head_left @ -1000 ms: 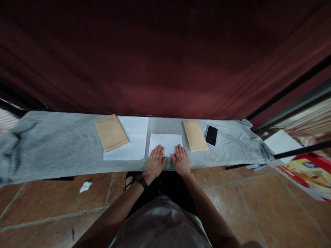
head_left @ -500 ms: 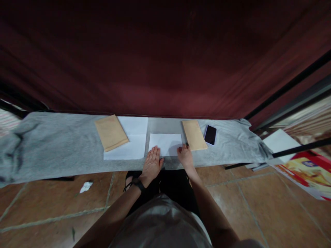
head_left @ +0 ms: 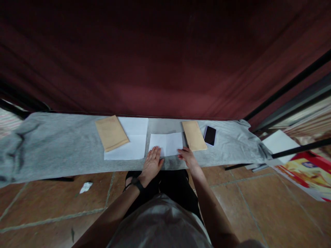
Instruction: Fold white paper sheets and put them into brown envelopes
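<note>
A small white paper [head_left: 169, 142] lies in front of me, creased down its middle, its right half raised slightly. My left hand [head_left: 152, 163] rests flat on the paper's lower left part, fingers stretched out. At the lower right corner, my right hand [head_left: 187, 156] holds the paper's edge between thumb and fingers. Close beyond that hand is a brown envelope [head_left: 194, 135]. To the left, a larger white sheet [head_left: 136, 137] with a fold line lies partly under another brown envelope [head_left: 111, 132].
A grey cloth [head_left: 69, 144] covers the narrow table. A phone [head_left: 210, 135] lies right of the right envelope. Behind the table hangs a dark red panel [head_left: 165, 69]. At the right are a metal frame bar [head_left: 300, 150] and a red and yellow box [head_left: 310, 172].
My right hand has shifted slightly right, and its fingers have changed position at the paper's edge. The paper's right half has come up a little, showing the middle crease. My left hand stays put.
</note>
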Motion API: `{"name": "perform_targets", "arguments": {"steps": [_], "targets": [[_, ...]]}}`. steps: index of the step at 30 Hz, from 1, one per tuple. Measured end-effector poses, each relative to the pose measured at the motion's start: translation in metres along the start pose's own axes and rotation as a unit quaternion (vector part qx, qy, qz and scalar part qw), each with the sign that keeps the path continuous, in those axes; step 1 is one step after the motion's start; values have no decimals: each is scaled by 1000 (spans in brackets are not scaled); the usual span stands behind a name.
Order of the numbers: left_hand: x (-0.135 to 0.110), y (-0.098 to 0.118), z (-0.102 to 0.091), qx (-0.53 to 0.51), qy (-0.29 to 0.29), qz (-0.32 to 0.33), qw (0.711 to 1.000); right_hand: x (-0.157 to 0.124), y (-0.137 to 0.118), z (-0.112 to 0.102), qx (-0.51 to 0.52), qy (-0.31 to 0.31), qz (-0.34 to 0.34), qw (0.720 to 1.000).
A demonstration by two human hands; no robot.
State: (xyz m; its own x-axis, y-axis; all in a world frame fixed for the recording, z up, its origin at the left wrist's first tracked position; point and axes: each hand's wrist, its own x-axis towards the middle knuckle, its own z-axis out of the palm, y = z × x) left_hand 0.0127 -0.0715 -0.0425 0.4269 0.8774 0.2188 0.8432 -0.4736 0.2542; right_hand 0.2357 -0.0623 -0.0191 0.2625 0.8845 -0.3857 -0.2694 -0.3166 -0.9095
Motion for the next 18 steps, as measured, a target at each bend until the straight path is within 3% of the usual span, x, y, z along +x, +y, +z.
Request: {"name": "perform_targets", "arguments": {"steps": [5, 10, 18], "targets": [[9, 3, -14, 7, 15, 5, 1000, -22, 3, 11, 129, -16, 25, 991], [19, 9, -25, -4, 19, 9, 1000, -42, 10, 28, 196, 9, 42, 980], [30, -2, -12, -115, -39, 85, 989, -69, 35, 54, 230, -21, 121, 965]]}}
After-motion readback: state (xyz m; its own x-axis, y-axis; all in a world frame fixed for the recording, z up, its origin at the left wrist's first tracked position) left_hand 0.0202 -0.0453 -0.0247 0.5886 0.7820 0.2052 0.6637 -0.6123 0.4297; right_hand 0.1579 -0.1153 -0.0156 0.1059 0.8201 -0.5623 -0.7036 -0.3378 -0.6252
